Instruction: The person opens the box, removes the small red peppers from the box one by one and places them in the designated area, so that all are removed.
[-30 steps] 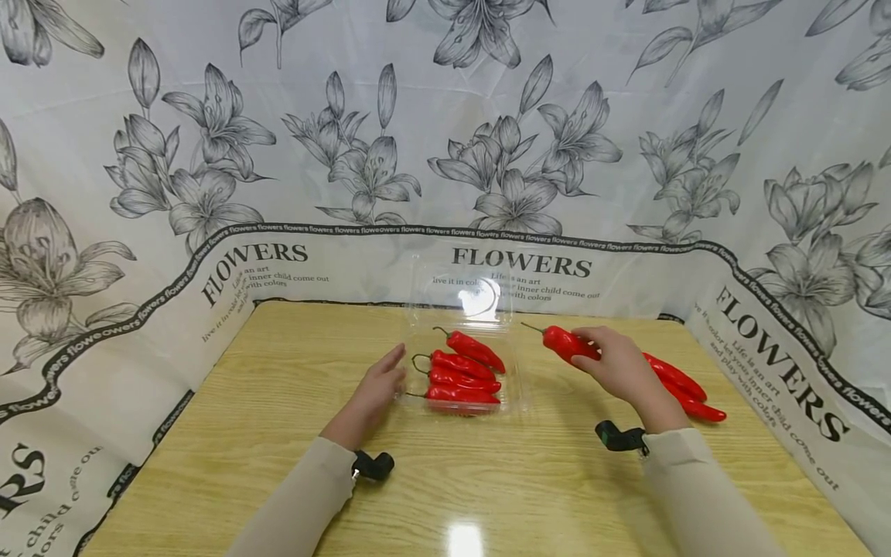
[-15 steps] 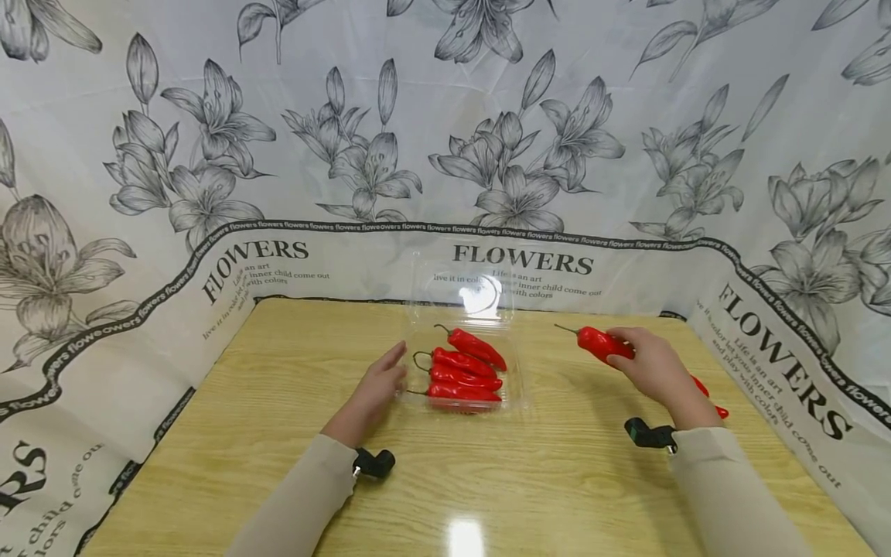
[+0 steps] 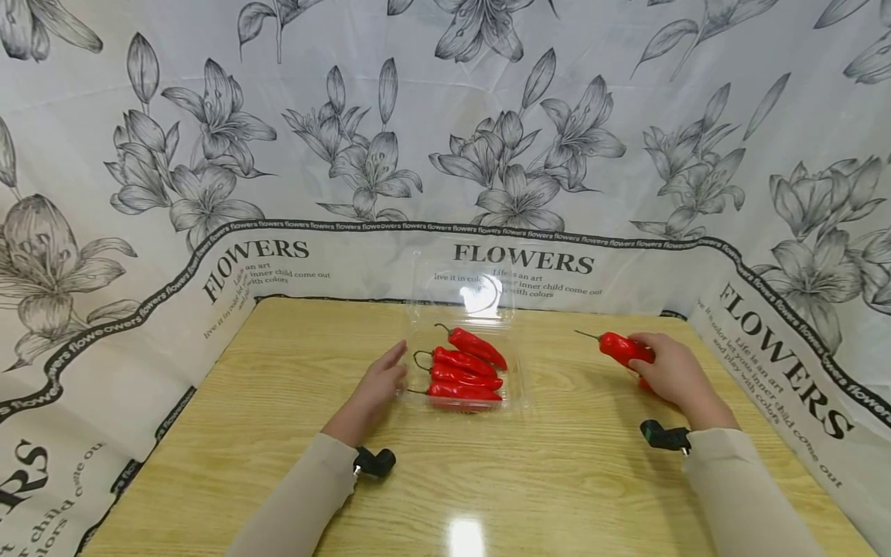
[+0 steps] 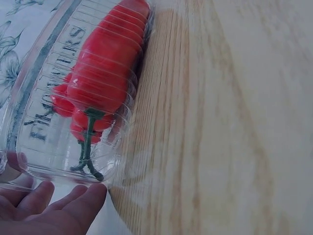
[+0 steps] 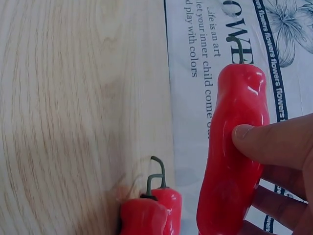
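My right hand (image 3: 681, 373) pinches a red chili pepper (image 3: 622, 348) around its body, thumb on top, its thin green stem pointing left. Beneath that hand, two more red peppers (image 5: 143, 218) lie on the table, mostly hidden in the head view. A clear plastic clamshell box (image 3: 517, 391) stands at the middle of the table with its lid (image 3: 455, 298) raised at the back. Inside it several red peppers (image 3: 465, 375) lie side by side, stems to the left. My left hand (image 3: 379, 389) rests against the box's left side, its fingertips (image 4: 95, 193) at the plastic edge.
The pale wooden table (image 3: 278, 433) is walled at the back and sides by a white cloth (image 3: 348, 267) printed with flowers and lettering. Black cameras (image 3: 664, 435) sit at both wrists.
My right hand has moved right with the pepper, away from the box and over the loose peppers. My left hand and the box have stayed put.
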Demonstrator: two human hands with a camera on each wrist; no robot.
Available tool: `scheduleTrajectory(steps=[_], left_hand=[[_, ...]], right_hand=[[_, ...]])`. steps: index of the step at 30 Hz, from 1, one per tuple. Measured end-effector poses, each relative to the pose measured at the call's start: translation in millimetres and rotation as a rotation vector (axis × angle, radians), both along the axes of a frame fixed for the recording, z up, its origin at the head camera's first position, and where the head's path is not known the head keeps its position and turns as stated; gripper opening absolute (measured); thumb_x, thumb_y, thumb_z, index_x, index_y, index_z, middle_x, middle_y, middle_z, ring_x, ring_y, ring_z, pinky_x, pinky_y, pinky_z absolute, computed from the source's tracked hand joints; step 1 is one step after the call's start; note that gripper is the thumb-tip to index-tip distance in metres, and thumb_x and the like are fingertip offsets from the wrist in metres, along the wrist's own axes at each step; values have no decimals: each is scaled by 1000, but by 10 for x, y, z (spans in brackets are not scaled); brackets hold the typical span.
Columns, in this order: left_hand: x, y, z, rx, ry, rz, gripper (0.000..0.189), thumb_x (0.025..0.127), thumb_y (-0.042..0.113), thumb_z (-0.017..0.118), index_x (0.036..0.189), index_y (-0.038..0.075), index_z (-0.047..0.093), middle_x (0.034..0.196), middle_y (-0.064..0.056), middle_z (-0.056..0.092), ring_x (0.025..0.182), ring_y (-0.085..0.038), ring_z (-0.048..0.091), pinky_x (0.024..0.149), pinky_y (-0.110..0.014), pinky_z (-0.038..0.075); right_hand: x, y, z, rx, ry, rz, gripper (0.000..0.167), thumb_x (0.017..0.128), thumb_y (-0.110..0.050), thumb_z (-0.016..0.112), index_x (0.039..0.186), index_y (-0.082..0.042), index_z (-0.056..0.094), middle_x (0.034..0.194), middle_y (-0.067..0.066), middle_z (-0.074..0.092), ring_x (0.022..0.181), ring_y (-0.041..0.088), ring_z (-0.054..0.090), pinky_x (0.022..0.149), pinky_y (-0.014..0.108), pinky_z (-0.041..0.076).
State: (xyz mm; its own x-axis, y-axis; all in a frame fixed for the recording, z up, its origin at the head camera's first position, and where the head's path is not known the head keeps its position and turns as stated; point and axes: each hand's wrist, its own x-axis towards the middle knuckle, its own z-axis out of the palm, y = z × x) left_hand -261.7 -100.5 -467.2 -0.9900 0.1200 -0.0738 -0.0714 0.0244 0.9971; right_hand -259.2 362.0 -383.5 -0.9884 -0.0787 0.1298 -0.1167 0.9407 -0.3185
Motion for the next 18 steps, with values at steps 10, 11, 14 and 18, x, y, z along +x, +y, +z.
scheduleTrajectory(steps=[10,11,14,18], left_hand=[[1,-2,-2,-8,-5,4,57,100,7,40,155,14,26,160,-7,26,128,-26,38,72,-24,40],[1,-2,0,-8,-5,4,57,100,7,40,155,14,26,160,-7,26,128,-26,38,71,-23,40],[0,-1,7,-3,-1,2,57,100,7,40,155,14,25,161,-8,25,128,-27,39,69,-23,39],[-1,0,14,10,-8,0,57,100,7,39,155,14,25,161,-8,24,129,-28,38,70,-23,39]], right_hand=[[-1,198,-48,-13,-16,-44,52,90,-15,63,136,4,47,131,36,48,113,50,46,93,66,37],[1,219,-51,-11,-14,-46,51,90,-15,63,136,4,47,132,36,47,113,51,46,93,66,37],[0,284,-67,-3,-8,-54,51,90,-14,63,135,5,47,132,37,46,114,52,45,93,66,36],[-9,364,-86,16,-3,-65,50,90,-14,63,134,5,48,129,38,48,111,51,46,93,65,37]])
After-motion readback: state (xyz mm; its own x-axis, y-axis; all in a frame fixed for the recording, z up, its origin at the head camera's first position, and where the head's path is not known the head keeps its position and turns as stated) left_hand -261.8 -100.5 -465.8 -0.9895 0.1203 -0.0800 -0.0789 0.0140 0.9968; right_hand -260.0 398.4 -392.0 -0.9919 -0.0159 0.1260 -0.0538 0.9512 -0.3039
